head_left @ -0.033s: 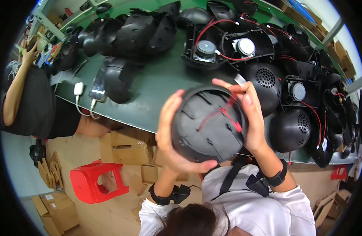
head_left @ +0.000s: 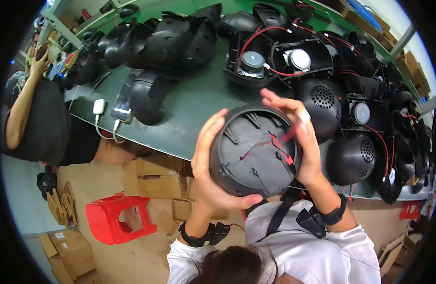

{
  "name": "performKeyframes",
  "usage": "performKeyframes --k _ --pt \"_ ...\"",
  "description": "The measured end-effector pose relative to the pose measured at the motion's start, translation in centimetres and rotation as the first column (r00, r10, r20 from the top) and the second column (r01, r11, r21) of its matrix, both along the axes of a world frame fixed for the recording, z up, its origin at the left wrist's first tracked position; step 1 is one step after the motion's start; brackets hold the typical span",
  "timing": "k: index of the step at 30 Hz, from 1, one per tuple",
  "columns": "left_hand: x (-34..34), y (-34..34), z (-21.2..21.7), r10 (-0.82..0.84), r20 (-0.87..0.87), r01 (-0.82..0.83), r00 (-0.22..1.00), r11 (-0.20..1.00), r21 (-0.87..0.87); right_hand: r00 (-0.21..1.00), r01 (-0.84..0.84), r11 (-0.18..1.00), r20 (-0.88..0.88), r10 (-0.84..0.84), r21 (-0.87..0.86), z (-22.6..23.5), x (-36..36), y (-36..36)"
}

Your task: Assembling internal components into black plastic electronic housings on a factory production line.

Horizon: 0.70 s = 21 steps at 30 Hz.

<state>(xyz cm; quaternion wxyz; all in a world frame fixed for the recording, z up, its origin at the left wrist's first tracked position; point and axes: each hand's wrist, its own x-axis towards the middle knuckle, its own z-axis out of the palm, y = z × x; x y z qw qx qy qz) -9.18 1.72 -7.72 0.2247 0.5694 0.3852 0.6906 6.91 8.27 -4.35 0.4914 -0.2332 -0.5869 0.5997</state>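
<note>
Head view shows both hands clasped round one round black plastic shell (head_left: 253, 151), matt and ribbed inside, raised above the near edge of the green worktop (head_left: 194, 106). Left hand (head_left: 206, 165) cups its left rim and underside, fingers curled shut on it; right hand (head_left: 303, 135) grips its right rim, fingers bent over the top. Two thin red wires (head_left: 279, 146) cross the shell between the hands. Beyond the right hand lie two domed perforated grilles (head_left: 322, 102) and two silver-centred speakers (head_left: 252, 61). Below the left hand stands one red plastic stool (head_left: 116, 217).
</note>
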Motion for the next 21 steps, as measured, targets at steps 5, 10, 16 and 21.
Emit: performKeyframes --k 5,10,16,21 --pt "-1.7 -0.1 0.8 -0.258 -0.016 0.256 0.966 0.964 -0.073 0.977 -0.214 0.959 -0.029 0.212 -0.187 0.0 0.7 -0.1" --pt "-1.6 0.0 1.1 -0.266 0.074 0.273 0.961 0.955 -0.117 0.983 -0.159 0.980 -0.114 0.146 -0.116 -0.3 -0.2 0.0" --pt "-0.2 2.3 1.2 -0.105 -0.048 0.096 0.993 0.980 -0.172 0.990 -0.017 0.984 -0.144 -0.009 -0.175 -0.2 0.6 0.4" --pt "0.1 -0.2 2.8 -0.379 0.285 0.402 0.881 0.915 -0.026 0.980 0.182 0.983 -0.084 -0.180 0.017 -0.8 -0.3 -1.0"
